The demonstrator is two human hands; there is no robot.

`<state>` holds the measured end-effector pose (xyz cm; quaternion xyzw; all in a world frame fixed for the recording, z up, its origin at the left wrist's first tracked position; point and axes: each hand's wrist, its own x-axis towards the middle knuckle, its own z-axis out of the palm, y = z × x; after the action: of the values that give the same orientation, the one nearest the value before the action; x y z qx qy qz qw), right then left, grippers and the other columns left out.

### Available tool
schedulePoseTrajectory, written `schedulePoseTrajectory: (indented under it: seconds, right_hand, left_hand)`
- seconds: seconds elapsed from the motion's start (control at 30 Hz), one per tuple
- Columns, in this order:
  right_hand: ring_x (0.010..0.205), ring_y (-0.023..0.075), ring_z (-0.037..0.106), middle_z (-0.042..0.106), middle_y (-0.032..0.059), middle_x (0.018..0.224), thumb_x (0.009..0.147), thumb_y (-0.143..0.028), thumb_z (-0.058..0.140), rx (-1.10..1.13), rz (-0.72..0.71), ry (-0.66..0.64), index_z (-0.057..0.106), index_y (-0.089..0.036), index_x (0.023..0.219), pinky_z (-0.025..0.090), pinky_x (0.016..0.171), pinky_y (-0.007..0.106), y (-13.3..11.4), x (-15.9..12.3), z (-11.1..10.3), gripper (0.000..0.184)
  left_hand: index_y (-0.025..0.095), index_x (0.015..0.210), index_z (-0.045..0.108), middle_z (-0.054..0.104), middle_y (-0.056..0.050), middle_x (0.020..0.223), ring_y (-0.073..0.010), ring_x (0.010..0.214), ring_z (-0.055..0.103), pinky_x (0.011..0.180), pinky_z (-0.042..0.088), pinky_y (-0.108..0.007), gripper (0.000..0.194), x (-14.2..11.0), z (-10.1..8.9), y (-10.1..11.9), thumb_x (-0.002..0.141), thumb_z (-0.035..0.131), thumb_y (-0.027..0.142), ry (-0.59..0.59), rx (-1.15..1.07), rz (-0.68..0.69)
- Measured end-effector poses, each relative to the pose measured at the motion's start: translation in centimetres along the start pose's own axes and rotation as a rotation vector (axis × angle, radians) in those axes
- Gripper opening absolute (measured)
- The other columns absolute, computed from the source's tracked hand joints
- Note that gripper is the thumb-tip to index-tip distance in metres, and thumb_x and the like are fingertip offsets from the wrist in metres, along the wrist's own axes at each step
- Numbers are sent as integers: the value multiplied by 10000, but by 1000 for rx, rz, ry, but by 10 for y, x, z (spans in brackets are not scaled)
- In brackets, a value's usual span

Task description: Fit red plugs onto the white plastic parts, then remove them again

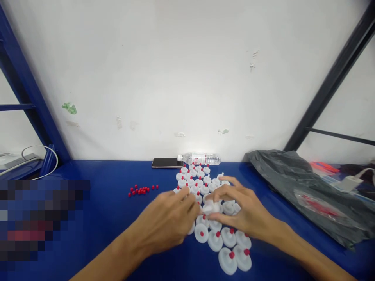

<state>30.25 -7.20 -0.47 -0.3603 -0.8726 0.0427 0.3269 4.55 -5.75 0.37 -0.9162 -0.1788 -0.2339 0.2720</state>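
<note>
Right hand (246, 208) pinches a white piece (208, 207), probably to steady it; left hand (172, 214) is bunched, can't tell around what.

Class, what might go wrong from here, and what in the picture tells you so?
The left hand and right hand are amid closely packed white discs, so a careless brush might shift some. The small red pieces lie loose on the blue table and could scatter if bumped. The bottle lies on its side near the discs and might roll into them.
</note>
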Motion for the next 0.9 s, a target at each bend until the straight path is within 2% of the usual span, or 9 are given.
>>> schedulePoseTrajectory:
  seconds: [0.07,0.13,0.2,0.27,0.37,0.43,0.57,0.67,0.9]
  right_hand:
    - [863,183,713,767,-27,1012,915,-304,730,-121,-61,66,594,-273,1093,337,1144,498,14,-1,-5,226]
    - [938,210,712,766,0,1088,947,-294,680,-196,-16,130,620,-283,1169,375,1120,497,26,0,-12,230]
    - [998,238,701,764,13,1112,963,-325,649,-209,58,125,658,-286,1166,424,1077,489,33,1,-18,207]
    - [1015,250,697,765,15,1101,963,-364,641,-172,115,75,692,-283,1098,457,1037,474,35,3,-23,166]
    - [1043,248,680,751,26,1107,942,-412,659,-74,171,8,702,-266,1000,494,970,426,29,5,-30,164]
    - [1036,239,665,730,34,1106,932,-425,669,-19,191,-56,702,-259,961,506,919,392,24,6,-35,172]
    - [875,199,645,712,18,949,912,-384,697,41,199,-241,704,-249,900,489,800,343,19,5,-44,135]
    - [851,192,637,719,9,903,895,-381,713,68,195,-342,725,-250,883,467,793,338,18,3,-46,133]
    - [885,211,658,750,20,919,903,-402,685,72,195,-433,761,-259,888,477,833,358,14,2,-41,162]
  left_hand:
    - [186,790,598,603,-20,721,-195,703,548,499,368,-308,191,-7,-4,-21,942,503,121,20,0,-130]
    - [184,872,646,638,-37,783,-209,779,579,528,386,-299,211,-18,-7,-46,993,473,194,12,69,-332]
    - [179,954,684,675,-65,891,-229,878,614,573,426,-307,284,-31,-4,-70,1028,430,281,-69,101,-526]
    - [185,1034,707,685,-77,970,-236,916,634,614,457,-318,321,-45,3,-88,1028,412,310,-169,60,-629]
    - [207,1132,721,687,-84,1052,-249,972,651,678,492,-333,366,-57,17,-100,1007,386,282,-307,-47,-682]
    - [223,1176,722,687,-79,1078,-248,982,660,718,505,-341,401,-60,23,-100,993,369,276,-345,-110,-710]
    - [246,1196,726,690,-60,1087,-236,953,674,762,505,-346,423,-58,29,-97,987,366,314,-359,-178,-767]
    - [239,1189,729,698,-60,1081,-236,951,676,773,499,-346,432,-56,31,-96,991,356,332,-377,-193,-782]
    - [244,1167,681,747,-54,1055,-243,925,693,713,477,-319,340,-53,23,-97,974,419,347,-354,-193,-802]
